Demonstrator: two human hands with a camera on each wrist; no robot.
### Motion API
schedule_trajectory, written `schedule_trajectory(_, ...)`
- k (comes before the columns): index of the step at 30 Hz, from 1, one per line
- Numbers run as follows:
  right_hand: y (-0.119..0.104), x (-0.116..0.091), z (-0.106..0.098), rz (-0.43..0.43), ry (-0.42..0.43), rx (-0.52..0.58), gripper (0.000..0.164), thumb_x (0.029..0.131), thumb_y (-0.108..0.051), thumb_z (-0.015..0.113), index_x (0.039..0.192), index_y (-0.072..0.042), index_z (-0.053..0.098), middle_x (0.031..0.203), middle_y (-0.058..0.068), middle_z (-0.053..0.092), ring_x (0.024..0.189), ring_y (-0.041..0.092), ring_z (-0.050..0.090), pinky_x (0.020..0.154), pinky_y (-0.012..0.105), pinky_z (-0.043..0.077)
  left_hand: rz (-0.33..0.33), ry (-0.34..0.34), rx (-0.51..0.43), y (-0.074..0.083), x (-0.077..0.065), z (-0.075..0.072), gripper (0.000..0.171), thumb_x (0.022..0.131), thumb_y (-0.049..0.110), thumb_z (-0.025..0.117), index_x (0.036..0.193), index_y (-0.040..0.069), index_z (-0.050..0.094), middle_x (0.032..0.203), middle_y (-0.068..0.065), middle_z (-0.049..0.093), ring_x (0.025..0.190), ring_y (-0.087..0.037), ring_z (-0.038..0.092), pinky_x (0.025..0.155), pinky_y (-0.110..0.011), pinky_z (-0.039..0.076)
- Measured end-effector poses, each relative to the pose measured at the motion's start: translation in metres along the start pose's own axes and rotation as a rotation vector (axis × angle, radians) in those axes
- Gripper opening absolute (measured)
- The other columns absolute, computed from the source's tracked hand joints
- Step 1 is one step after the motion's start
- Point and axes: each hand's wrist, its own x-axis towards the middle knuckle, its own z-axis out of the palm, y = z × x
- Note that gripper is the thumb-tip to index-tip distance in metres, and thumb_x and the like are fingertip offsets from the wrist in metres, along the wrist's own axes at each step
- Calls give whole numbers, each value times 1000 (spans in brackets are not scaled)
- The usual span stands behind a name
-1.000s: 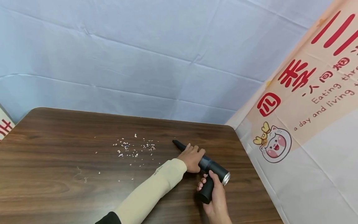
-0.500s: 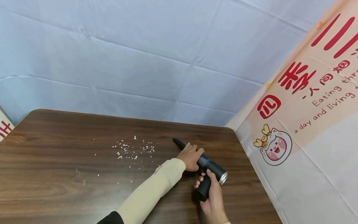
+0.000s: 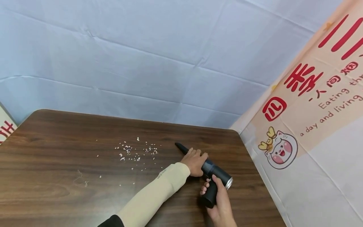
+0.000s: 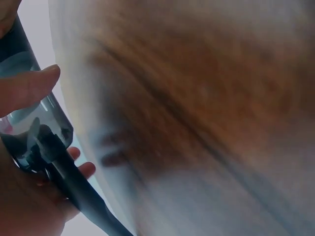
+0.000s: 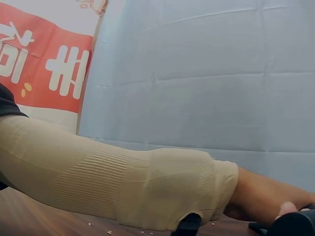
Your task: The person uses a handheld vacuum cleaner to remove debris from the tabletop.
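Note:
A black handheld vacuum cleaner (image 3: 219,172) lies aslant above the right part of the wooden table, its narrow nozzle (image 3: 181,147) pointing to the far left. My left hand (image 3: 194,162) reaches across and grips the front of its body, covering where the nozzle joins. The left wrist view shows that hand's thumb (image 4: 34,88) on the see-through section and fingertips (image 4: 81,162) beyond the black nozzle (image 4: 81,189). My right hand (image 3: 221,200) is wrapped round the handle (image 3: 210,193), below the body. To the left, small white crumbs (image 3: 138,157) lie scattered.
The brown wooden table (image 3: 65,176) has rounded far corners. A pale blue cloth (image 3: 136,63) hangs behind it. On the right hangs a printed banner (image 3: 312,126) with red characters. Thin pale threads (image 3: 86,183) lie at the table's left.

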Motion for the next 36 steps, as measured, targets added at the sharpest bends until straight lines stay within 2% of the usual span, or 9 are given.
schedule_trajectory(8, -12, -11, -12, 72, -36, -78, 34, 81, -30, 49, 96, -3, 36, 66, 1, 43, 54, 10, 43, 52, 20, 38, -50, -22, 69, 14, -8, 3, 60, 68, 35, 62, 119, 26, 32, 112, -2, 38, 99, -21, 38, 92, -38, 18)
schedule_trajectory(14, -23, -18, -22, 134, -61, -155, 34, 81, -30, 48, 97, -3, 36, 64, 1, 43, 52, 10, 43, 51, 20, 38, -91, -10, 107, 26, -16, 4, 59, 67, 39, 62, 117, 25, 34, 109, -2, 39, 97, -21, 39, 88, -41, 23)
schedule_trajectory(25, -42, -23, -41, 338, -231, -218, 29, 85, -32, 41, 96, -5, 38, 64, 1, 44, 52, 11, 43, 52, 22, 39, -173, 16, 129, 44, -33, 4, 62, 65, 41, 62, 117, 19, 37, 107, -5, 43, 98, -25, 41, 84, -52, 24)
schedule_trajectory(27, -43, -22, -44, 352, -301, -236, 29, 86, -32, 37, 97, -5, 36, 65, 1, 44, 52, 11, 43, 53, 22, 40, -187, 14, 134, 46, -35, 4, 63, 65, 42, 62, 117, 18, 37, 108, -5, 43, 98, -26, 41, 82, -54, 25)
schedule_trajectory(32, -48, -22, -49, 376, -405, -278, 29, 88, -32, 32, 98, -5, 35, 67, 0, 45, 53, 10, 45, 54, 22, 41, -210, 32, 151, 49, -42, 4, 61, 63, 42, 63, 113, 15, 40, 103, -6, 45, 94, -27, 43, 77, -58, 26)
schedule_trajectory(36, -50, -21, -52, 381, -447, -304, 30, 89, -33, 30, 98, -5, 35, 67, -1, 45, 53, 9, 46, 53, 22, 41, -230, 46, 164, 52, -46, 4, 58, 62, 43, 63, 109, 15, 42, 99, -7, 46, 91, -28, 45, 75, -60, 27)
